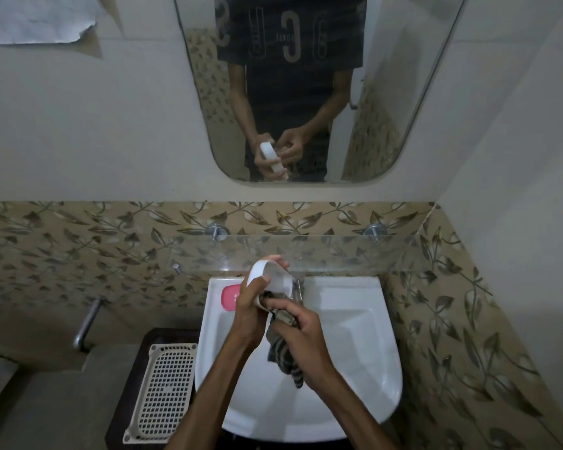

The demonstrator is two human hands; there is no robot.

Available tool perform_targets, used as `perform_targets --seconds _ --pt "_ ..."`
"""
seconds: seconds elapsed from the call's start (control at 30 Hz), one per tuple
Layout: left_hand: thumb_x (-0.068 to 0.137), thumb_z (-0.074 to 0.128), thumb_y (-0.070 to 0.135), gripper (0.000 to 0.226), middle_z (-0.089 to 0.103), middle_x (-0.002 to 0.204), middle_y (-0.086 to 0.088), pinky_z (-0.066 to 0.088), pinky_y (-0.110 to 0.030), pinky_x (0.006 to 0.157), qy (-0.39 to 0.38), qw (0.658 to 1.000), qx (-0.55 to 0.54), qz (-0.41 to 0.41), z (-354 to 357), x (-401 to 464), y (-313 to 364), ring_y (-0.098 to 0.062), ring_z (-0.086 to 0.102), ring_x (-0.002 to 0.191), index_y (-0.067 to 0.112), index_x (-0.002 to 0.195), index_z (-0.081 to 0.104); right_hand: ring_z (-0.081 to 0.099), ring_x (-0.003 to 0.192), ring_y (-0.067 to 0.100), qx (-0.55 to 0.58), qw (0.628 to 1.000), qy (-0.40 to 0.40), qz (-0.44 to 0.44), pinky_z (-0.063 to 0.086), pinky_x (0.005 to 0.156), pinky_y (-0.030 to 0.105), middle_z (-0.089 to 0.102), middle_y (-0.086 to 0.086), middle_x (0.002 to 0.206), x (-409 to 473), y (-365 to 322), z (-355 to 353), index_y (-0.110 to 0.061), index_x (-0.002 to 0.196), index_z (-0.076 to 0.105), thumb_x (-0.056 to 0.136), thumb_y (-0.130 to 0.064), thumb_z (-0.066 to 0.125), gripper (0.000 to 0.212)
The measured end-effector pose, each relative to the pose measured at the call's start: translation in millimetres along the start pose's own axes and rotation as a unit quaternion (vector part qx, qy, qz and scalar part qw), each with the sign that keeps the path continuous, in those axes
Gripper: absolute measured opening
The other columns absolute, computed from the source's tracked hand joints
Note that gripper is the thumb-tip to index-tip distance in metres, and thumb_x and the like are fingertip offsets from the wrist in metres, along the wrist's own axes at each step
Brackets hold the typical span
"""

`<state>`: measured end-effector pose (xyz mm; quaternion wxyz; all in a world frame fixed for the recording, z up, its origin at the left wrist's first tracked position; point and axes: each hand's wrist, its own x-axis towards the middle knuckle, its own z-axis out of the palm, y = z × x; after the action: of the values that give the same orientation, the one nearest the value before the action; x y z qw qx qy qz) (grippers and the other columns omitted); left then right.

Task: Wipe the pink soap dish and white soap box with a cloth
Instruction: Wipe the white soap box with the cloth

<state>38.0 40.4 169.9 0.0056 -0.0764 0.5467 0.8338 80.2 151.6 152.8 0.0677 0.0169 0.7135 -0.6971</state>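
I see one basket (163, 388) on the worktop near left, beside one sink (355, 345). Both forearms reach over the basin. My right hand (301, 342) is closed around the striped cloth (283, 349), pushing it into the white box (268, 280). My left hand (252, 306) is wrapped around that box, tilted, held above the sink. One pink dish (229, 297) sits on the sink's back left ledge. Beyond, one glass shelf (338, 253), then one mirror (387, 92); shirt lettering reflected, reversed, not readable.
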Motion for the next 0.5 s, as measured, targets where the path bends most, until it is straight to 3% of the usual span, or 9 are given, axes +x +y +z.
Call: perform_targets --seconds 0.07,0.17,0.23,0.33,0.43,0.5 --pt "0.076 0.062 0.036 0.058 0.066 0.120 -0.016 0.054 -0.034 0.076 -0.008 1.000 -0.005 -0.001 -1 -1 0 -0.023 0.065 0.099 0.007 0.127 0.063 0.073 0.076 0.012 -0.050 0.998 0.027 -0.017 0.062 0.067 0.036 0.077 -0.007 0.095 1 4 0 -0.035 0.104 0.077 0.081 -0.006 0.062 0.040" --pt "0.076 0.062 0.036 0.067 0.067 0.120 -0.016 0.056 -0.036 0.079 -0.010 1.000 -0.008 -0.007 3 -5 -1 -0.025 0.066 0.103 0.000 0.133 0.057 0.073 0.083 0.025 -0.094 0.993 0.062 -0.043 0.063 0.075 0.049 0.075 -0.011 0.098 -6 13 7 -0.034 0.106 0.073 0.079 -0.011 0.067 0.036" --pt "0.075 0.064 0.035 0.073 0.065 0.122 -0.019 0.057 -0.038 0.079 -0.017 0.999 -0.031 -0.029 3 -7 -1 -0.028 0.065 0.104 -0.005 0.135 0.055 0.074 0.083 0.018 -0.086 0.990 0.077 -0.076 0.064 0.074 0.047 0.073 -0.016 0.097 -8 13 10 -0.032 0.100 0.076 0.080 -0.011 0.069 0.030" --pt "0.077 0.067 0.039 0.073 0.064 0.133 -0.024 0.055 -0.037 0.087 -0.038 0.995 -0.047 -0.078 -2 -8 9 -0.031 0.063 0.113 -0.001 0.138 0.058 0.073 0.090 0.007 -0.157 0.964 0.078 -0.199 0.062 0.079 0.033 0.076 -0.013 0.098 -2 12 -1 -0.023 0.095 0.078 0.081 -0.009 0.073 0.020" --pt "0.092 0.062 0.037 0.060 0.059 0.140 -0.029 0.043 -0.051 0.103 -0.050 0.986 -0.049 -0.148 -15 -6 19 -0.040 0.058 0.118 0.000 0.139 0.060 0.074 0.092 0.015 -0.272 0.914 0.055 -0.296 0.061 0.079 0.030 0.078 -0.001 0.102 1 12 -17 -0.012 0.094 0.080 0.075 0.005 0.075 0.026" --pt "0.095 0.061 0.027 0.050 0.064 0.132 -0.028 0.044 -0.052 0.103 -0.017 0.983 -0.033 -0.178 -23 -5 21 -0.043 0.058 0.114 -0.005 0.133 0.063 0.075 0.085 0.019 -0.317 0.886 0.054 -0.335 0.061 0.070 0.031 0.078 0.000 0.098 2 11 -28 -0.011 0.088 0.079 0.068 0.011 0.073 0.030"
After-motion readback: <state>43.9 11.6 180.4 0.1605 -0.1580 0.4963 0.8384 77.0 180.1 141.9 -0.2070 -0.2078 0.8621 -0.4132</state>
